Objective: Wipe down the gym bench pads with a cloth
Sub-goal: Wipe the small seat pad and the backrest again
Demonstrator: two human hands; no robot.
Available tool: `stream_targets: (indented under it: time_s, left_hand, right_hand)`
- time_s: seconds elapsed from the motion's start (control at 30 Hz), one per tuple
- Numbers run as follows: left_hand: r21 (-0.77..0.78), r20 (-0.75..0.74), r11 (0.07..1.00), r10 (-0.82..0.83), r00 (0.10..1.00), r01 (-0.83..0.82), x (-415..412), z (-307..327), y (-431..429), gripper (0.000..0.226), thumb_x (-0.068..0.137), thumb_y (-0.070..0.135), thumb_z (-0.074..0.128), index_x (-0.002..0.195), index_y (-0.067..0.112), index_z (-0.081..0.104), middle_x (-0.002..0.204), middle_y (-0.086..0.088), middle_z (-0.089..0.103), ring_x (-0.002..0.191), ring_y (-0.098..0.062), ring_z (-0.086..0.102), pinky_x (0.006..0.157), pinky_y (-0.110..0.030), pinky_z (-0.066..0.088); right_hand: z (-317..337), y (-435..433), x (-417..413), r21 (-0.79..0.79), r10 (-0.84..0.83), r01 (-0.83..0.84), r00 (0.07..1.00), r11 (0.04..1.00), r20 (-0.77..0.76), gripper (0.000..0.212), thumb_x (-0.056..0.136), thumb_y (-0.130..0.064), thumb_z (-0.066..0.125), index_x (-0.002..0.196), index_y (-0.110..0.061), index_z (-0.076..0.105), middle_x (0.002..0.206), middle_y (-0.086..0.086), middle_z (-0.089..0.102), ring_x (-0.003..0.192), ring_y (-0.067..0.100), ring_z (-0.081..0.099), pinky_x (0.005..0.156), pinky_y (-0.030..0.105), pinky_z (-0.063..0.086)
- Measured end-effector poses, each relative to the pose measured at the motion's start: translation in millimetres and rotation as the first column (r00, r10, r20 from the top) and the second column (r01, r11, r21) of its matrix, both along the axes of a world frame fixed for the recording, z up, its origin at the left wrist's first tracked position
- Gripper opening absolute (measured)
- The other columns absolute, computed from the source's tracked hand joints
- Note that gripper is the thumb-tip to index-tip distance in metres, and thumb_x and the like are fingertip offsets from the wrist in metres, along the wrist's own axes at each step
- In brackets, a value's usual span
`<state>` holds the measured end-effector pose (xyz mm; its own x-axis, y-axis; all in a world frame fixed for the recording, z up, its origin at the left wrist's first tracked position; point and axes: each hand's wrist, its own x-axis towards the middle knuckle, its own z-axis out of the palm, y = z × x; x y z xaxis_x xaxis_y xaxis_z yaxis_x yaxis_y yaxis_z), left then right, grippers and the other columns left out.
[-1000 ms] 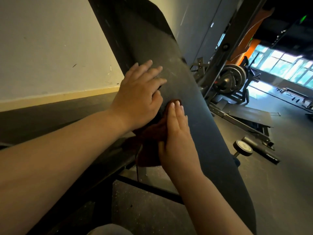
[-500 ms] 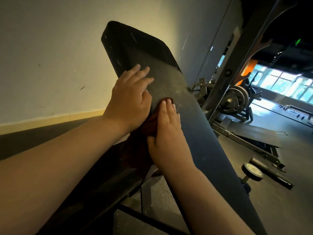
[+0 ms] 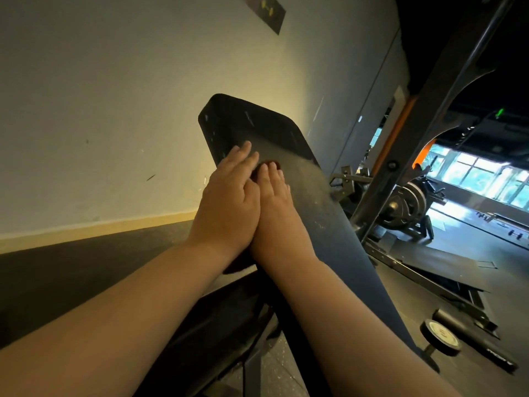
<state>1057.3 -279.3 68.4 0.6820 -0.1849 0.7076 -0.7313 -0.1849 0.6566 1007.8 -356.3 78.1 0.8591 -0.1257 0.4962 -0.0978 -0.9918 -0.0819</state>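
2 hands (image 3: 246,202) slid up; 1 cloth (image 3: 270,164).

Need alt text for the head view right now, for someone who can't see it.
Both hands, left hand and right hand, press a dark red cloth flat against the upper part of an inclined black bench pad, beside a pale wall.

A dark steel rack upright (image 3: 446,116) slants past a round loaded weight plate (image 3: 406,206); a black dumbbell (image 3: 442,336) lies on the dark rubber floor (image 3: 429,285).

Bench pad (image 3: 323,213) black, pale dusty speckling; cloth (image 3: 271,164) dark red-brown; wall (image 3: 114,110) off-white; skirting (image 3: 94,226) yellow.
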Motion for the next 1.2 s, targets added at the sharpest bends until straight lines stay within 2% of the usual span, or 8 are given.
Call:
stream_targets:
  time_s: [0.17, 0.37, 0.47, 0.57, 0.7, 0.87, 1.0, 1.2]
  left_hand:
    - [-0.135, -0.236, 0.986, 0.059, 0.970, -0.093, 10, 0, 2, 0.044, 0.106, 0.028, 0.035, 0.150, 0.026, 0.040, 0.157, 0.005, 0.038, 0.143, -0.016, 0.037, 0.118, -0.036, 0.031]
    - [-0.279, -0.350, 0.954, 0.005, 0.937, -0.109, 5, -2, 0, 0.041, 0.108, 0.032, 0.030, 0.147, 0.027, 0.040, 0.150, 0.008, 0.043, 0.131, -0.005, 0.044, 0.101, -0.013, 0.029]
    - [-0.406, -0.437, 0.903, -0.057, 0.898, -0.141, 21, 8, 9, 0.039, 0.106, 0.031, 0.032, 0.142, 0.026, 0.045, 0.141, 0.003, 0.052, 0.128, -0.018, 0.052, 0.105, -0.039, 0.049]
    - [-0.457, -0.515, 0.869, -0.083, 0.853, -0.191, 30, 13, 11, 0.038, 0.106, 0.024, 0.035, 0.142, 0.024, 0.046, 0.136, 0.005, 0.055, 0.123, -0.019, 0.056, 0.096, -0.030, 0.047]
    - [-0.455, -0.527, 0.874, -0.108, 0.843, -0.173, 25, 18, 8, 0.026, 0.108, 0.022, 0.034, 0.126, 0.034, 0.048, 0.102, 0.025, 0.051, 0.080, 0.008, 0.050, 0.078, -0.003, 0.038]
    - [-0.429, -0.429, 0.893, -0.066, 0.901, -0.138, 22, 12, 9, 0.022, 0.105, 0.021, 0.039, 0.114, 0.023, 0.058, 0.112, 0.002, 0.062, 0.098, -0.011, 0.060, 0.095, -0.031, 0.054]
    - [-0.430, -0.358, 0.902, -0.127, 0.925, -0.043, 40, 16, 3, 0.032, 0.102, 0.035, 0.035, 0.126, 0.032, 0.055, 0.124, 0.006, 0.059, 0.115, -0.012, 0.056, 0.105, -0.038, 0.048]
    - [-0.637, -0.477, 0.769, -0.442, 0.760, 0.048, 92, 54, -4, 0.053, 0.098, 0.047, 0.030, 0.149, 0.033, 0.037, 0.141, 0.000, 0.054, 0.126, -0.019, 0.054, 0.109, -0.044, 0.045]
  right_hand:
    - [6, 10, -5, 0.081, 0.007, -0.008, 1.000, 0.997, 0.015, 0.086, 0.102, -0.024, 0.056, 0.159, -0.014, -0.006, 0.168, 0.005, -0.008, 0.153, 0.016, -0.012, 0.124, 0.032, -0.005]
    - [25, 12, 18, 0.018, -0.009, 0.009, 1.000, 1.000, 0.007, 0.085, 0.102, -0.022, 0.056, 0.159, -0.012, -0.007, 0.168, 0.006, -0.007, 0.154, 0.018, -0.010, 0.126, 0.035, 0.001]
    - [57, 24, 73, 0.034, -0.034, 0.032, 0.999, 0.999, 0.041, 0.081, 0.101, -0.021, 0.057, 0.159, -0.004, 0.003, 0.167, 0.016, 0.003, 0.155, 0.029, -0.001, 0.124, 0.042, 0.004]
    - [77, 34, 116, 0.022, -0.042, 0.039, 0.991, 0.999, 0.123, 0.073, 0.100, -0.015, 0.054, 0.157, 0.001, 0.012, 0.164, 0.020, 0.015, 0.154, 0.032, 0.010, 0.126, 0.045, 0.011]
    - [84, 34, 119, 0.065, 0.045, -0.056, 0.986, 0.996, 0.161, 0.068, 0.097, -0.007, 0.054, 0.156, -0.004, 0.021, 0.161, 0.015, 0.026, 0.151, 0.030, 0.021, 0.124, 0.045, 0.021]
    - [70, 2, 56, 0.085, 0.221, -0.225, 0.974, 0.971, 0.050, 0.071, 0.094, 0.002, 0.051, 0.157, -0.021, 0.028, 0.164, 0.003, 0.026, 0.149, 0.021, 0.029, 0.123, 0.033, 0.021]
    - [91, 4, 86, 0.161, 0.205, -0.214, 0.976, 0.963, 0.070, 0.058, 0.096, -0.004, 0.050, 0.151, -0.021, 0.038, 0.146, 0.007, 0.052, 0.130, 0.026, 0.053, 0.111, 0.034, 0.041]
    - [108, 15, 135, 0.110, 0.246, -0.251, 0.968, 0.962, 0.057, 0.074, 0.097, -0.014, 0.059, 0.158, -0.027, 0.020, 0.152, 0.009, 0.038, 0.141, 0.027, 0.034, 0.118, 0.051, 0.029]
